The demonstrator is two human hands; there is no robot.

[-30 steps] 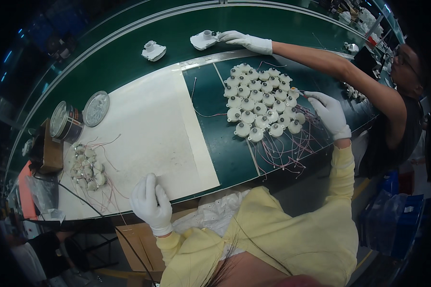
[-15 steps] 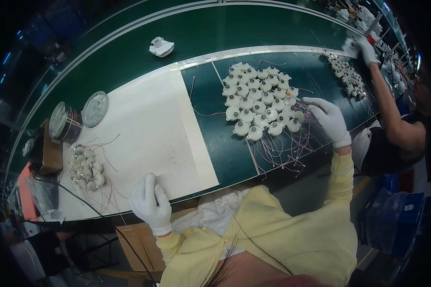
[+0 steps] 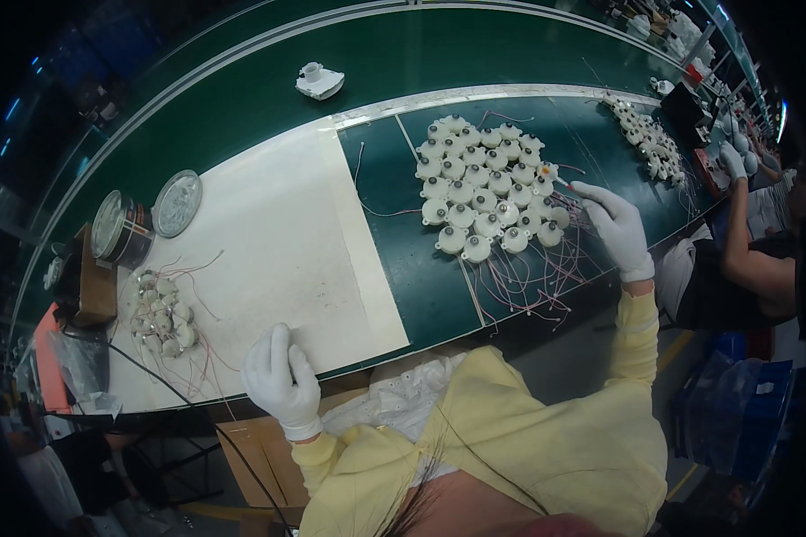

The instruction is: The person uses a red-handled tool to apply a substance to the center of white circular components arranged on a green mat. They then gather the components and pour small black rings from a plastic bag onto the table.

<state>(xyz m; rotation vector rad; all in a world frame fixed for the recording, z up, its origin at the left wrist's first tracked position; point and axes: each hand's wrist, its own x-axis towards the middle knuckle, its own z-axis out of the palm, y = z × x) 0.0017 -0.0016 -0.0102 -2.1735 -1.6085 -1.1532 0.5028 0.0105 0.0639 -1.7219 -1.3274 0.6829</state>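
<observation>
1. Both hands wear white gloves. The right hand (image 3: 616,225), right of centre in the frame, reaches with loosely spread fingers to the right edge of the cluster of small white round motors (image 3: 485,192); I cannot tell whether its fingertips pinch a motor or only touch one.
2. The left hand (image 3: 282,380), at lower centre-left, lies flat and empty on the near edge of the cream paper sheet (image 3: 269,242).
3. Thin pink and white lead wires (image 3: 524,282) trail from the cluster in a loose tangle toward the counter (image 3: 403,63) edge. As I judge it, lifting one motor could snag its neighbours' wires and drag them out of place.
4. The motors look like smooth, hard discs with small mounting ears, packed touching one another.
5. A second small pile of motors (image 3: 163,313) sits at far left, beside an open metal tin (image 3: 121,228) and its round lid (image 3: 177,202).
</observation>
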